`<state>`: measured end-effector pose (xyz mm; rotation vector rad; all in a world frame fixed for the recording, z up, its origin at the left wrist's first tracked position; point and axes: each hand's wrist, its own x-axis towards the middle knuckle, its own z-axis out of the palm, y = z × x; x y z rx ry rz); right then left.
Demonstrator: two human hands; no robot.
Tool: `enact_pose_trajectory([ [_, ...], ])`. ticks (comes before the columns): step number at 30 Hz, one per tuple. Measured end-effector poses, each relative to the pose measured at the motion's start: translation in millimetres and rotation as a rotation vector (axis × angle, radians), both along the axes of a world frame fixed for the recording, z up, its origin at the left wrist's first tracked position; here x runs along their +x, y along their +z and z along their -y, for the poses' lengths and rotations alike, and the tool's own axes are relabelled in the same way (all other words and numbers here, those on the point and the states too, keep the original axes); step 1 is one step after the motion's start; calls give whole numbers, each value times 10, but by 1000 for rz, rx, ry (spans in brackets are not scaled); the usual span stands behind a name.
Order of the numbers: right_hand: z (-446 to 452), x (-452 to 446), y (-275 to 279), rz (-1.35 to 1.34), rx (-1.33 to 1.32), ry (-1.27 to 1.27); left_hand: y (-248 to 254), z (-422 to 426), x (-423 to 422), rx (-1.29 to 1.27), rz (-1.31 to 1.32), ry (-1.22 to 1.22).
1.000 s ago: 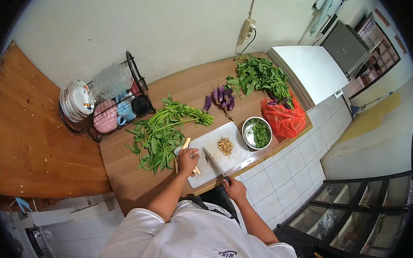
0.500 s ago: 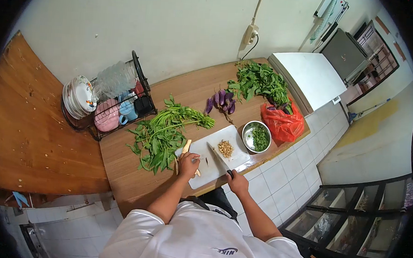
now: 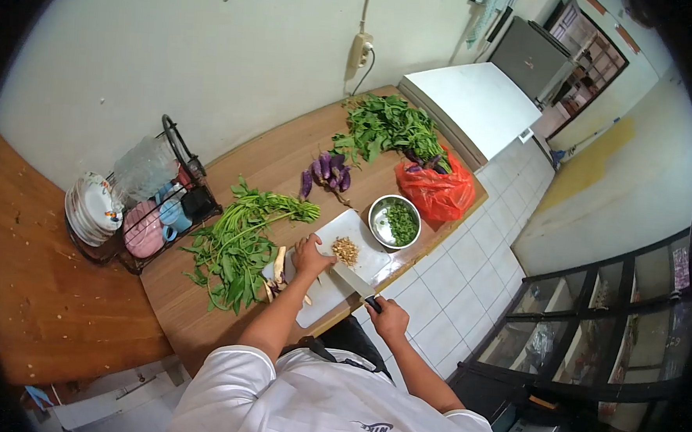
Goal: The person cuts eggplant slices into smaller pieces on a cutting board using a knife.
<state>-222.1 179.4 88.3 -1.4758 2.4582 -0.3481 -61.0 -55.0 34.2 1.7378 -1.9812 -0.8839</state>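
Observation:
My right hand point(image 3: 390, 318) is closed round the black handle of a kitchen knife point(image 3: 355, 281). Its broad blade slants across a white cutting board point(image 3: 319, 302), the tip towards my other hand. My left hand point(image 3: 311, 258) is over the board, thumb apart from the fingers and close to the blade's tip; whether it touches the blade I cannot tell. Just beyond the blade lies a heap of chopped light-brown bits point(image 3: 345, 250). Pale peeled long pieces point(image 3: 280, 266) rest at the board's left end, partly hidden by my left forearm.
A metal bowl point(image 3: 373, 217) of chopped greens stands right of the board. Leafy stems point(image 3: 238, 249) lie left, small purple eggplants point(image 3: 326, 172) behind. More greens point(image 3: 390, 127) and a red plastic bag point(image 3: 440, 191) sit far right. A dish rack point(image 3: 207, 185) stands at the left.
My left hand has left the pale pieces and moved to the chopped heap and the knife tip. The knife has shifted slightly towards me and tilted. The view has swung right.

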Motion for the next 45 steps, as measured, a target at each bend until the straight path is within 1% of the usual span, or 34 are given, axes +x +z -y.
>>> enact_pose_trajectory([
  [1,-45,-16,-21,1,-34,14,-10,67,-23,-25,18,-41],
  [3,-98,-33,-6,7,-4,-13,-18,184,-84,-87,7,-80],
  [6,-134,-27,-16,14,12,-39,-15,264,-136,-45,-58,-142],
  [9,-150,-31,-11,31,-15,-37,302,81,-108,-55,17,-186],
  [10,-157,-32,1,45,-27,-40,240,68,-72,-55,24,-179],
  [12,-158,-55,-5,66,-30,-41,18,46,-16,-144,-40,-94],
  [13,-162,-79,-25,57,-24,-47,-150,56,20,-144,-32,-94],
  [15,-184,-102,-49,75,-25,-76,-429,53,119,22,-315,208],
  [16,-195,-120,-62,81,-28,-73,-445,-28,166,18,-309,210],
  [18,-184,-187,-81,253,142,-118,-465,-205,238,99,-238,142],
  [19,-179,-211,-70,281,149,-84,-372,-273,227,95,-236,152],
  [20,-147,-254,-78,288,152,-75,-292,-392,215,41,-96,53],
  [21,-136,-281,-85,311,212,-45,-284,-526,226,-4,49,-52],
  [22,-142,-297,-85,335,269,-17,-266,-611,221,2,64,-53],
  [24,-99,-362,-67,368,288,-2,-236,-608,133,-67,66,30],
  [26,-69,-419,-71,426,337,65,-265,-618,86,-90,112,34],
  [28,-46,-462,-108,437,327,98,-266,-615,71,-54,180,45],
  [31,-3,-541,-204,455,336,147,-302,-630,64,-90,176,73],
  [35,40,-669,-272,469,374,179,-269,-666,26,-74,183,103],
  [37,79,-729,-334,475,373,186,-237,-687,-8,-35,202,135],
  [40,180,-806,-328,475,433,269,-223,-685,-40,-6,223,146],
  [42,283,-670,-322,366,378,341,-330,-651,-20,-46,247,160],
  [43,388,-616,-320,321,398,405,-334,-672,-27,-85,274,158],
  [45,560,-585,-391,302,359,403,-262,-694,-46,-118,256,124],
])
